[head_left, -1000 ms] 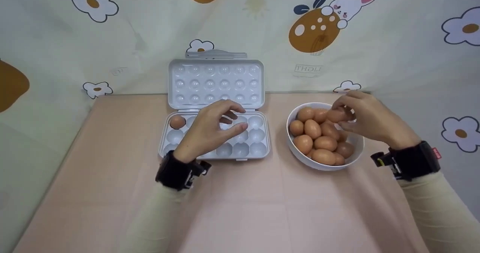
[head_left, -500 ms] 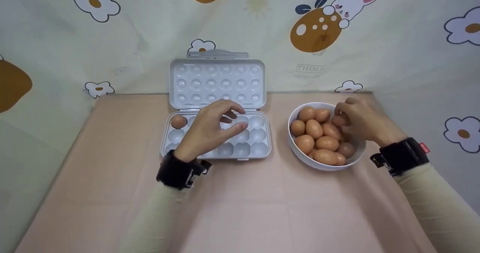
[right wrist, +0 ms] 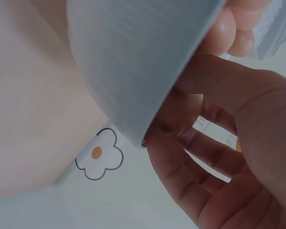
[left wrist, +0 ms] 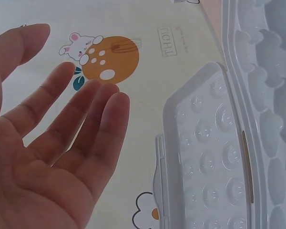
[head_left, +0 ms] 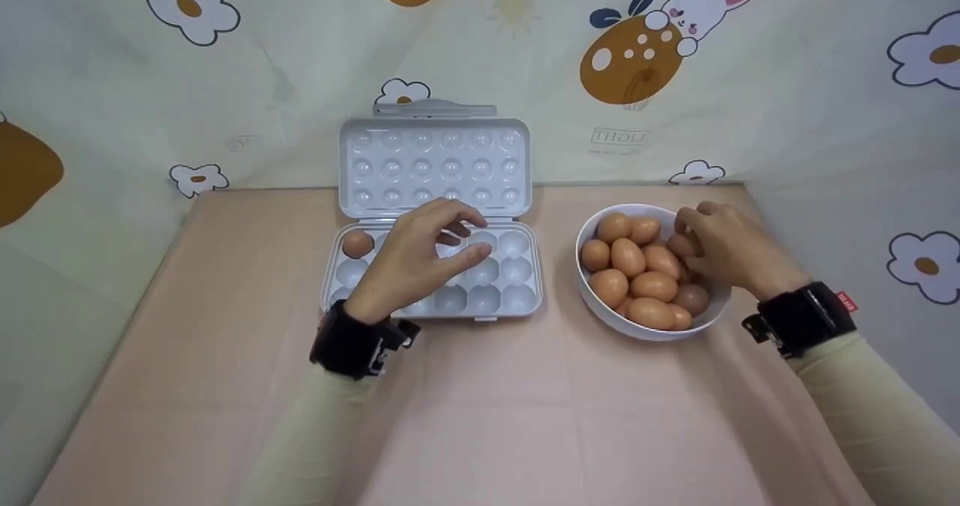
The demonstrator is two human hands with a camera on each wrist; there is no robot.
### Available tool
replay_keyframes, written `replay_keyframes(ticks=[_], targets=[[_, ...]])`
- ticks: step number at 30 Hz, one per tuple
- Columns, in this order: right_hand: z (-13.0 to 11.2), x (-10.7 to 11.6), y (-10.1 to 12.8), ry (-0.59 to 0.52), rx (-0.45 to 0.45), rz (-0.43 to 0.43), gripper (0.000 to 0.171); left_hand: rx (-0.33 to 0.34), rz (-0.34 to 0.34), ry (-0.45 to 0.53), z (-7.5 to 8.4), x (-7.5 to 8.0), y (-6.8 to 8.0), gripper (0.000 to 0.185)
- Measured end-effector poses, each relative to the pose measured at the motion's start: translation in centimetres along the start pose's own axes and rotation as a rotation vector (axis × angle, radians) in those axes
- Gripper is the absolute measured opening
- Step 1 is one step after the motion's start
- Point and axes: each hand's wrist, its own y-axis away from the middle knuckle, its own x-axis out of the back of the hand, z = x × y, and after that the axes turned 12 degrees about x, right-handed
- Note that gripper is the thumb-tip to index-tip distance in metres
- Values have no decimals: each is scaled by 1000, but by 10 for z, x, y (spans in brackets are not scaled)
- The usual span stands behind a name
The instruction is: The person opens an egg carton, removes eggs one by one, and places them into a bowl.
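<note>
A white egg tray (head_left: 517, 296) lies open at the table's middle, its lid (head_left: 435, 163) leaning on the backdrop. One brown egg (head_left: 357, 244) sits in its far left cell. My left hand (head_left: 465, 240) hovers over the tray with relaxed, spread fingers (left wrist: 86, 119) and holds nothing. A white bowl (head_left: 637, 330) to the right holds several brown eggs (head_left: 651, 286). My right hand (head_left: 694, 230) reaches into the bowl's far right side, its fingers curled round one egg (head_left: 681, 245). In the right wrist view the bowl's wall (right wrist: 133, 57) hides most of that egg.
The peach table top (head_left: 480, 416) stretches toward me in front of the tray and bowl. A cloth backdrop (head_left: 225, 116) printed with flowers and a rabbit closes the back and both sides. Black wrist straps (head_left: 352, 345) sit on both cream sleeves.
My right hand, which held an egg just above the bowl, has sunk down among the eggs at the bowl's right side. The left hand has stayed over the tray.
</note>
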Motion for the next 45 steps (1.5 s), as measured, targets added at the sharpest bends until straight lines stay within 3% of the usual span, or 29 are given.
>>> replay_keyframes(ticks=[6, 13, 16, 23, 32, 38, 45], targets=[[-9, 5, 3, -22, 7, 23, 35, 9, 2, -7, -1, 5, 1, 27], [-47, 24, -7, -16, 156, 315, 33, 22, 29, -24, -2, 13, 1, 27], [-67, 29, -15, -21, 185, 379, 34, 34, 43, -32, -3, 17, 3, 27], [-109, 23, -28, -264, 88, 381, 45, 25, 114, -35, -9, 28, 5, 27], [-146, 9, -49, -473, 91, 412, 55, 48, 145, -64, -16, 39, 6, 28], [-159, -5, -62, -540, 152, 391, 56, 87, 119, -127, -26, 45, 0, 29], [-161, -18, -67, -554, 163, 332, 60, 174, 28, -258, -49, 59, -13, 31]])
